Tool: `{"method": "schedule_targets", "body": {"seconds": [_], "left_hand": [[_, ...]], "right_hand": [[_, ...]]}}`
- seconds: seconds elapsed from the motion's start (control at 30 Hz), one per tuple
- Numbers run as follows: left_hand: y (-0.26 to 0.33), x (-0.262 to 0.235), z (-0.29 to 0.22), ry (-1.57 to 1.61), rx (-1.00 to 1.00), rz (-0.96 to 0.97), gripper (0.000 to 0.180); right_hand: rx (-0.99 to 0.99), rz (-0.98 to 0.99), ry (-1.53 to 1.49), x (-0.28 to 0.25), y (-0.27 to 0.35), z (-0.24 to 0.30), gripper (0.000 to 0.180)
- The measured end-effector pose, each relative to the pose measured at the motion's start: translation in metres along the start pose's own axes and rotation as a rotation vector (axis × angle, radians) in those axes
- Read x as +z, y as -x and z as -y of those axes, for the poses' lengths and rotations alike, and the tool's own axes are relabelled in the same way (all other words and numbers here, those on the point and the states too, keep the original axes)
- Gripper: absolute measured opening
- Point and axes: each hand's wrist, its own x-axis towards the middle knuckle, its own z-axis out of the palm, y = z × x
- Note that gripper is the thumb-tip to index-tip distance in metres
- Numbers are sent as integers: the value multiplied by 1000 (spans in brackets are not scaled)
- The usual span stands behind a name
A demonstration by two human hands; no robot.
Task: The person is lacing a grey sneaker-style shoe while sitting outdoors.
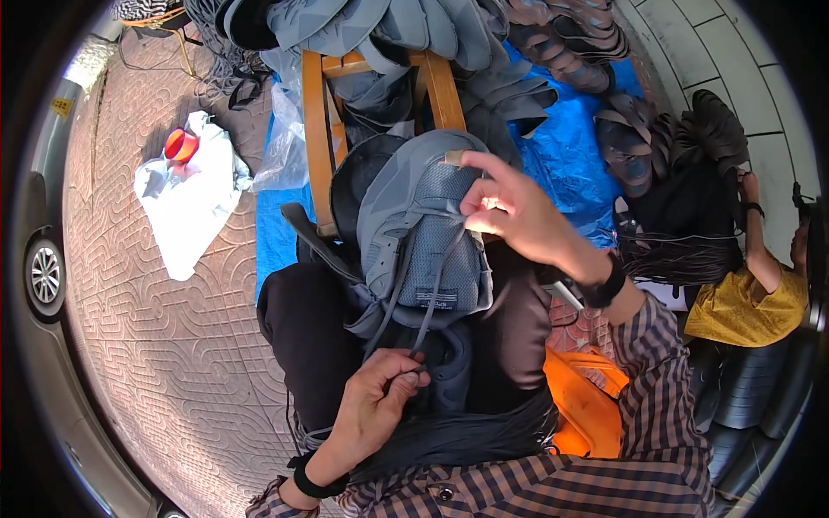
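Observation:
A grey mesh shoe upper (429, 186) lies across my knees, its tongue with a dark label facing me. A grey shoelace (442, 266) runs down over the tongue. Below the upper, my left hand (380, 399) is closed, pinching the hanging lace between thumb and fingers. My right hand (511, 207) is at the upper's right side, thumb and a curled finger pinched on the lace near the eyelets. Its index finger, with tan tape at the tip, stretches over the upper. Other grey uppers sit partly hidden beneath this one.
Ahead, a wooden stool (317, 142) bears piled grey uppers (371, 24) on a blue tarp (566, 168). Dark laces (466, 436) lie on my lap beside an orange bag (585, 406). Left are a white bag (183, 207) and a parked car (41, 268). A person in yellow (749, 306) sits right.

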Motion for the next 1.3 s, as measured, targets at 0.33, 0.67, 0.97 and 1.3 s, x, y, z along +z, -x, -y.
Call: {"method": "schedule_targets", "body": {"seconds": [0.33,0.67,0.97,1.3], "left_hand": [[2,4,2,51,-57,67,17],[13,3,1,-187,-62,22,16],[7,6,-6,-128,-45,55,16],[29,8,17,-289,67,3,13]], "right_hand": [[171,31,-144,0,-8,5,25],[72,-225,302,22,-9,4,32],[136,-288,452,34,-6,12,32],[58,-357,93,14,6,-29,32]]}}
